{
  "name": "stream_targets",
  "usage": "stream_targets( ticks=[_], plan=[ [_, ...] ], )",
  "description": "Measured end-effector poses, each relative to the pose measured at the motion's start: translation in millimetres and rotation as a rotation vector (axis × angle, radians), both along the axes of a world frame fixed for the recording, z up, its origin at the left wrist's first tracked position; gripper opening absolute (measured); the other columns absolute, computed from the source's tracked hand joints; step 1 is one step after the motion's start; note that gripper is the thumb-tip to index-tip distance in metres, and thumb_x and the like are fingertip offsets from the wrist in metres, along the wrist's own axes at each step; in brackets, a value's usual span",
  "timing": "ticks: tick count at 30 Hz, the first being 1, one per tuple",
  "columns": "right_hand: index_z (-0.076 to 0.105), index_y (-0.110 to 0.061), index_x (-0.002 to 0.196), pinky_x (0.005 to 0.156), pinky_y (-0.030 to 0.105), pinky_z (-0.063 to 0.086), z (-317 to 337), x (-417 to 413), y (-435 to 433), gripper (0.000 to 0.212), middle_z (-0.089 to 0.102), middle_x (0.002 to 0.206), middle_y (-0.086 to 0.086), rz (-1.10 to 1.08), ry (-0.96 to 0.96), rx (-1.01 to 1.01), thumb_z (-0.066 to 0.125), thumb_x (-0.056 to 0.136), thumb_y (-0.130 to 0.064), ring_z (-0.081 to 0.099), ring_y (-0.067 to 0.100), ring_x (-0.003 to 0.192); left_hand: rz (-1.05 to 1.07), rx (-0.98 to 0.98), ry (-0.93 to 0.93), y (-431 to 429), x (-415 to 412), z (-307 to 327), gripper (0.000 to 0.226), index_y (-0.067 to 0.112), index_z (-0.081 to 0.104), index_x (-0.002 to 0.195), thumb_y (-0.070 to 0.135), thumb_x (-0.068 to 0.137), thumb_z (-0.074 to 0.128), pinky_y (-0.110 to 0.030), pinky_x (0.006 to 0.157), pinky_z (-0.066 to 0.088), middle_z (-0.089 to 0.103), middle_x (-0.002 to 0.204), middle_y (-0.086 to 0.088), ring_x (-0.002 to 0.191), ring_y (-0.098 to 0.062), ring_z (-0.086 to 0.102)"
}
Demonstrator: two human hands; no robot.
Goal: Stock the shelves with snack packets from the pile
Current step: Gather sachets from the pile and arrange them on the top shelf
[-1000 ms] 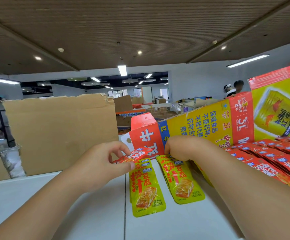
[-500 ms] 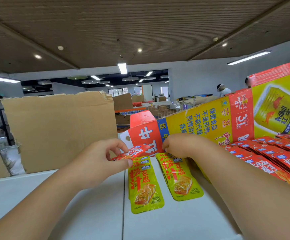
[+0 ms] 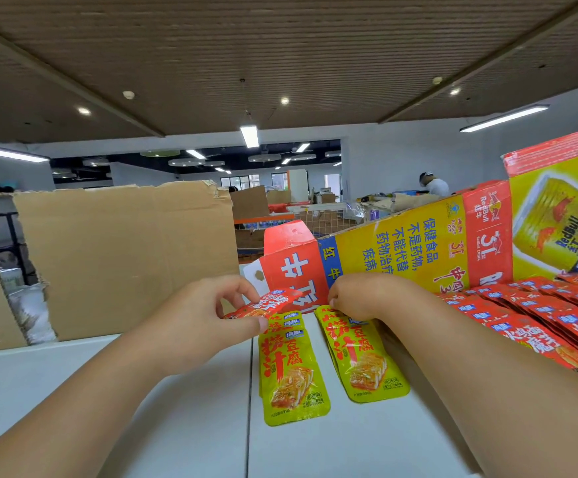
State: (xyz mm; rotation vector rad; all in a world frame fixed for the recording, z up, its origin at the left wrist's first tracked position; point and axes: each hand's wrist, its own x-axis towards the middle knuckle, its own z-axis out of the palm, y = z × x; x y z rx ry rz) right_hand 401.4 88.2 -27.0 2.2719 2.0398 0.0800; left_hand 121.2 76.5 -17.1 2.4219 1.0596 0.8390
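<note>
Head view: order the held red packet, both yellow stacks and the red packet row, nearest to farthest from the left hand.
1. red packet, pinched by the left hand.
2. left yellow stack, below its thumb.
3. right yellow stack, centre-right.
4. red packet row, far right.

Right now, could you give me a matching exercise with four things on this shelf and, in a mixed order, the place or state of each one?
Things:
1. small red plastic snack packet
2. right stack of yellow plastic snack packets
3. big brown cardboard sheet
4. row of red plastic packets
States:
A. stands at the back left
B. pinched by the left hand
C. overlapping at the far right
D. flat, top end pinched by the right hand
Pairs: 1-B, 2-D, 3-A, 4-C.
</note>
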Motion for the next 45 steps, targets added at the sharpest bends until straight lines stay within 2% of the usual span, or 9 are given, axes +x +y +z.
stream_targets(
  ticks=[11, 15, 21, 25, 28, 34, 38, 42, 45],
  plan=[
    [0.068, -0.007, 0.117, 0.058, 0.029, 0.039, 0, 0, -3, 0.026, 0.063, 0.105, 0.01, -0.03, -0.032, -0.02, 0.047, 0.103, -0.012, 0.051, 0.023, 0.083, 0.004, 0.006, 0.006, 0, 0, 0, 0.044, 0.043, 0.067, 0.099, 0.07, 0.065, 0.069, -0.03, 0.064, 0.046, 0.066, 0.098, 0.017, 0.067, -0.001, 0.051],
    [0.064, -0.011, 0.129, 0.091, 0.035, 0.048, 14, -4, -20, 0.035, 0.062, 0.128, 0.01, 0.002, 0.069, 0.019, 0.04, 0.108, -0.026, 0.059, 0.027, 0.112, 0.008, 0.0, -0.007, 1, 1, -1, 0.044, 0.047, 0.066, 0.098, 0.074, 0.062, 0.069, -0.029, 0.062, 0.046, 0.065, 0.094, 0.02, 0.064, -0.001, 0.051],
    [0.072, -0.022, 0.099, 0.062, 0.027, 0.046, 38, -21, -53, 0.022, 0.067, 0.094, -0.003, 0.098, 0.284, 0.198, 0.054, 0.101, -0.034, 0.062, 0.017, 0.081, 0.128, 0.036, -0.012, -2, 7, -4, 0.03, 0.041, 0.064, 0.099, 0.057, 0.079, 0.078, -0.024, 0.056, 0.04, 0.063, 0.098, 0.018, 0.062, 0.005, 0.055],
    [0.074, -0.029, 0.092, 0.078, 0.035, 0.056, 44, -52, -67, 0.017, 0.07, 0.092, -0.011, 0.249, 0.412, 0.24, 0.058, 0.096, -0.033, 0.066, 0.012, 0.088, 0.287, 0.11, -0.053, -7, 12, 0, 0.034, 0.039, 0.06, 0.098, 0.058, 0.077, 0.078, -0.024, 0.056, 0.04, 0.063, 0.097, 0.021, 0.069, 0.001, 0.06],
    [0.075, -0.032, 0.095, 0.075, 0.031, 0.054, 43, -68, -68, 0.02, 0.069, 0.091, -0.015, 0.304, 0.443, 0.257, 0.056, 0.096, -0.029, 0.063, 0.004, 0.082, 0.333, 0.188, -0.06, -9, 12, -1, 0.039, 0.04, 0.06, 0.102, 0.057, 0.073, 0.08, -0.027, 0.061, 0.041, 0.057, 0.105, 0.018, 0.086, -0.006, 0.059],
    [0.073, -0.027, 0.1, 0.082, 0.045, 0.057, 36, -68, -63, 0.017, 0.072, 0.088, -0.009, 0.267, 0.549, 0.338, 0.06, 0.094, -0.036, 0.067, 0.015, 0.084, 0.214, 0.138, -0.22, -5, 16, -7, 0.032, 0.045, 0.06, 0.093, 0.047, 0.072, 0.084, -0.028, 0.068, 0.047, 0.057, 0.098, 0.018, 0.078, -0.002, 0.055],
    [0.066, -0.016, 0.114, 0.087, 0.045, 0.056, 35, -64, -62, 0.051, 0.071, 0.104, 0.003, 0.205, 0.575, 0.4, 0.071, 0.083, -0.055, 0.068, 0.021, 0.095, 0.077, 0.104, -0.16, -7, 18, -8, 0.021, 0.049, 0.063, 0.092, 0.038, 0.078, 0.073, -0.031, 0.073, 0.053, 0.062, 0.092, 0.028, 0.08, -0.005, 0.057],
    [0.06, -0.028, 0.086, 0.063, 0.036, 0.047, 33, -63, -64, 0.035, 0.063, 0.081, -0.003, 0.176, 0.419, 0.372, 0.078, 0.075, -0.057, 0.059, 0.017, 0.074, -0.006, 0.097, -0.13, -13, 22, -6, 0.024, 0.051, 0.063, 0.095, 0.033, 0.08, 0.065, -0.025, 0.077, 0.052, 0.066, 0.095, 0.027, 0.088, -0.001, 0.057],
    [0.065, -0.033, 0.098, 0.061, 0.033, 0.047, 34, -65, -65, 0.034, 0.061, 0.078, -0.009, 0.164, 0.394, 0.377, 0.077, 0.075, -0.056, 0.06, 0.015, 0.073, -0.043, 0.113, -0.088, -16, 21, -4, 0.029, 0.052, 0.062, 0.1, 0.027, 0.086, 0.066, -0.017, 0.073, 0.046, 0.067, 0.1, 0.024, 0.091, 0.006, 0.054]
  ],
)
